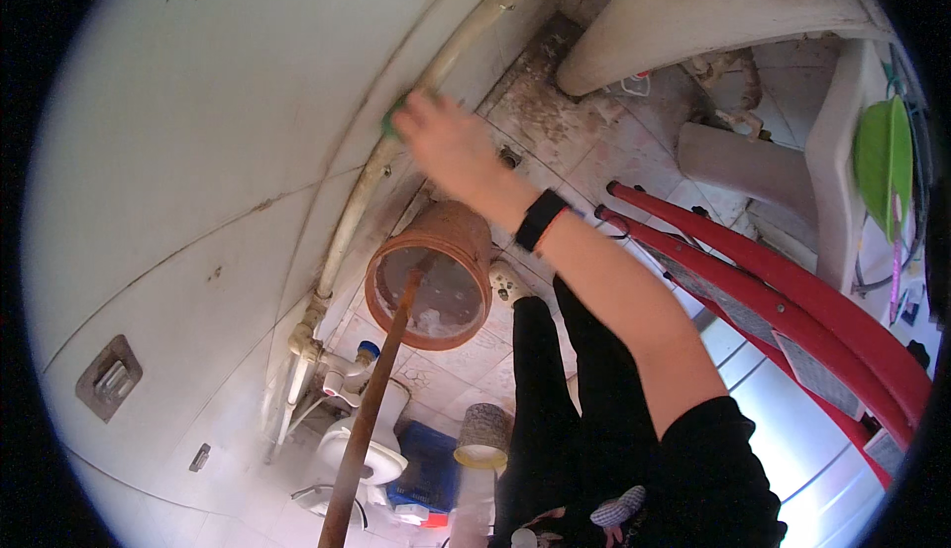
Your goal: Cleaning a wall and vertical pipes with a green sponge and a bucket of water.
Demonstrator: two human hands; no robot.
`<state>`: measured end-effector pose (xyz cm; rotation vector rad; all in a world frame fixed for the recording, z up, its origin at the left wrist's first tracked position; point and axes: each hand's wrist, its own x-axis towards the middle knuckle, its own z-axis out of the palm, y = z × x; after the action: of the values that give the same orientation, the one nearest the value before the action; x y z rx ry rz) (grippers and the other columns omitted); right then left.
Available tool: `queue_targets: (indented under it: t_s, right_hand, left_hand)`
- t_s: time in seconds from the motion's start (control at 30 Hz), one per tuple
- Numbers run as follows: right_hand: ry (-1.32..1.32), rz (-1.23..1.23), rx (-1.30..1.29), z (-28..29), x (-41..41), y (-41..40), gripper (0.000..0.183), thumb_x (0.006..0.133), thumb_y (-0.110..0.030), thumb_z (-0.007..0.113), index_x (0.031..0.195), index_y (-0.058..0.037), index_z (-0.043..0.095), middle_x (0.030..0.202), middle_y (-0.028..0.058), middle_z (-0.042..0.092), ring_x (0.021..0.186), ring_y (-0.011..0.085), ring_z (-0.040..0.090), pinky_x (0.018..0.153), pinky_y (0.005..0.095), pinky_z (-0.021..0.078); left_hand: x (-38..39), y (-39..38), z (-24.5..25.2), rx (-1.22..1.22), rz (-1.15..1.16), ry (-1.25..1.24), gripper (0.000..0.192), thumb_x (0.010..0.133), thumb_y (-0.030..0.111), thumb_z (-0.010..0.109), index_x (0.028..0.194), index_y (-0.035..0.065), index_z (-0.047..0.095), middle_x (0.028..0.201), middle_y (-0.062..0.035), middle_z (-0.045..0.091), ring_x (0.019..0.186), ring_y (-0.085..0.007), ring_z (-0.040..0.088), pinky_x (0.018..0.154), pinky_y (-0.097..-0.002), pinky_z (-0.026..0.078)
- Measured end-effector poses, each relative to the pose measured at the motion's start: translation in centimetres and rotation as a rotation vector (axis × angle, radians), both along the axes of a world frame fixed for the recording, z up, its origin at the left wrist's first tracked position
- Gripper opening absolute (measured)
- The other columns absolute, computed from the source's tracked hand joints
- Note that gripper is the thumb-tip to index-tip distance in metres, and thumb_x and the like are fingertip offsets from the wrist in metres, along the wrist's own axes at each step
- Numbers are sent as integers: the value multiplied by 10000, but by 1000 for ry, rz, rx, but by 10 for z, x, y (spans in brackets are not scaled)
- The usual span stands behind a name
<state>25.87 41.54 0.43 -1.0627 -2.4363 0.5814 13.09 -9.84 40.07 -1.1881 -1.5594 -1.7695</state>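
Observation:
My right hand (449, 143), blurred and wearing a black wristband, grips a green scouring pad (392, 118), mostly covered by my fingers. The pad rests against a cream-coloured pipe (356, 210) that runs along the white tiled wall (200, 117). Below my forearm stands a reddish-brown plastic bucket (464, 232) with cloudy, foamy liquid (453, 288) inside. A rusty brown pole (371, 392) slants up from the bottom of the view, and its far end reaches into the bucket's mouth. My left hand is out of view.
A red folding ladder (773, 303) leans at the right, beside a pedestal washbasin (691, 20). Toward the bottom are a white toilet-like fixture (356, 448), a blue plastic crate (427, 466) and a grey patterned bin (483, 425). Grime marks the floor tiles (546, 113) near the pedestal.

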Motion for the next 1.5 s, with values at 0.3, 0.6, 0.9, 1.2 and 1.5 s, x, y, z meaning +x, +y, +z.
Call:
queue_targets:
  t_s: [0.3, 0.6, 0.9, 1.2, 1.5]
  right_hand:
    - [156, -377, 143, -8, 49, 100, 209, 726, -92, 597, 935, -96, 576, 1014, 99, 512, 885, 338, 564, 630, 427, 535]
    - [91, -26, -13, -5, -6, -12, 217, 780, -106, 530, 989, -53, 551, 982, 108, 477, 862, 316, 533, 625, 389, 535]
    - [362, -461, -92, -7, 50, 89, 391, 659, -3, 641, 1037, -74, 569, 1034, 139, 505, 955, 325, 549, 761, 403, 480]
    - [85, -146, -64, -4, -12, -20, 257, 725, -72, 562, 982, -74, 571, 961, 100, 479, 839, 289, 538, 663, 387, 523]
    - [75, -194, -33, -13, 11, 19, 219, 744, -86, 575, 963, -83, 569, 1011, 125, 482, 867, 313, 552, 664, 395, 528]
  left_hand:
    - [49, 190, -45, -140, 412, 181, 212, 865, 207, 476, 685, 106, 426, 549, 53, 375, 412, -40, 346, 347, -178, 270]
    - [46, 207, -42, -79, 361, 159, 222, 864, 212, 484, 673, 122, 416, 556, 58, 366, 427, -37, 340, 358, -172, 265]
    - [49, 221, -45, -148, 479, 175, 141, 889, 221, 466, 800, 113, 442, 643, 44, 396, 509, -63, 373, 412, -188, 291]
    - [34, 155, -27, -818, 984, 602, 147, 906, 172, 441, 1008, 97, 515, 797, 9, 457, 654, -110, 461, 526, -223, 373]
    - [23, 187, -29, -501, -76, 88, 156, 908, 180, 436, 1042, 115, 482, 851, 18, 422, 704, -89, 436, 539, -222, 353]
